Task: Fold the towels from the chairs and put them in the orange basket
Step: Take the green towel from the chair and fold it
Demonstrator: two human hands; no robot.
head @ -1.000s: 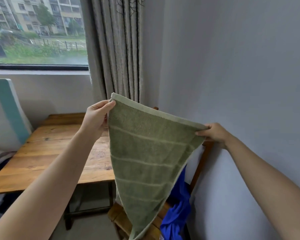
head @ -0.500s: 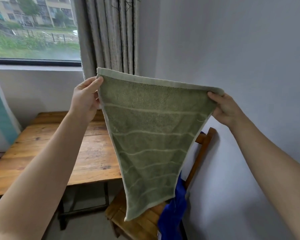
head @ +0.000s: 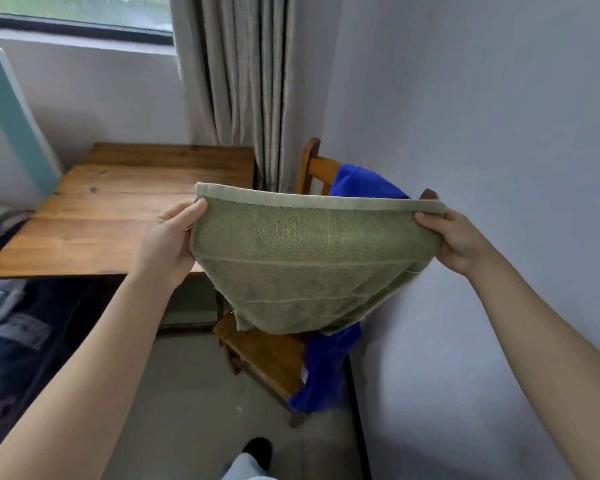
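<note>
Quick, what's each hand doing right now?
Left hand: pinches a top corner of the green striped terry towel.
Right hand: pinches the other top corner.

Your green towel [head: 309, 258] covers most of the chair [head: 264, 358] back & the mid part of the blue towel [head: 326, 368] behind it. Fingers of your left hand [head: 168, 247] are hidden behind the towel's left corner, only the thumb shows. Up-left of the towel, the window [head: 77, 8] is cut by the top edge. Low-left of it, the clothes heap [head: 11, 327] is blurry & cut by the frame edge, can't tell the items.
</note>
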